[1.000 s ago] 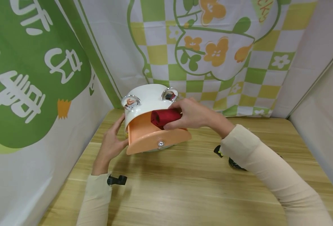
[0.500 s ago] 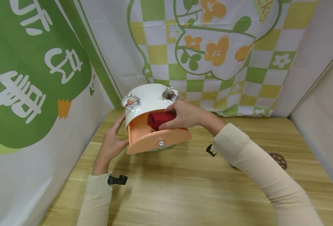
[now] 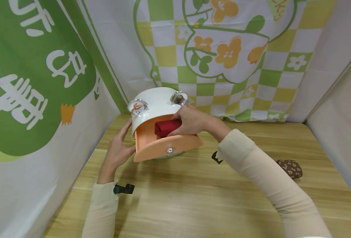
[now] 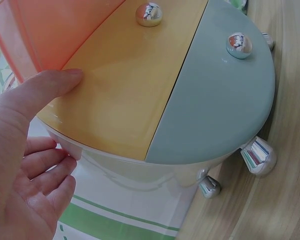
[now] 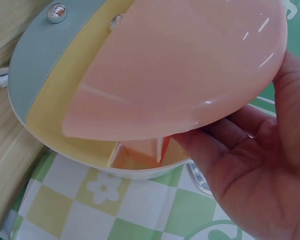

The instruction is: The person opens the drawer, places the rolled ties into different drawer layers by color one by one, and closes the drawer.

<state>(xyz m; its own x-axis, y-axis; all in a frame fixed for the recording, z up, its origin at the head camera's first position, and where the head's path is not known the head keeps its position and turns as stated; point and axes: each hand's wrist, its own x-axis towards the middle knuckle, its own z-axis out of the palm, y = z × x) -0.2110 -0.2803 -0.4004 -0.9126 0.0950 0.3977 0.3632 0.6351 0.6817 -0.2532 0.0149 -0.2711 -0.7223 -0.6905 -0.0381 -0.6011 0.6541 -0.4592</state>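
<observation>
A white round drawer box (image 3: 159, 100) with two chrome rings on top stands at the back of the table. Its orange top drawer (image 3: 151, 150) is pulled out. Inside the drawer, my right hand (image 3: 194, 121) holds a rolled red cloth (image 3: 167, 127); the right wrist view shows the drawer front hiding the cloth and my fingertips. My left hand (image 3: 117, 152) grips the box's left side. In the left wrist view its thumb lies on the yellow drawer front (image 4: 125, 75), with the other fingers around the side. The grey-blue drawer front (image 4: 215, 95) is closed below.
A brown flower-patterned pouch (image 3: 291, 168) lies on the wooden table (image 3: 175, 198) at the right, partly behind my right sleeve. A checked fabric backdrop (image 3: 205, 79) hangs right behind the box. Chrome feet (image 4: 260, 157) support the box.
My right hand has moved left and slightly down, carrying the red cloth deeper into the drawer. The brown pouch has come into view beside the sleeve. My left hand stays on the box.
</observation>
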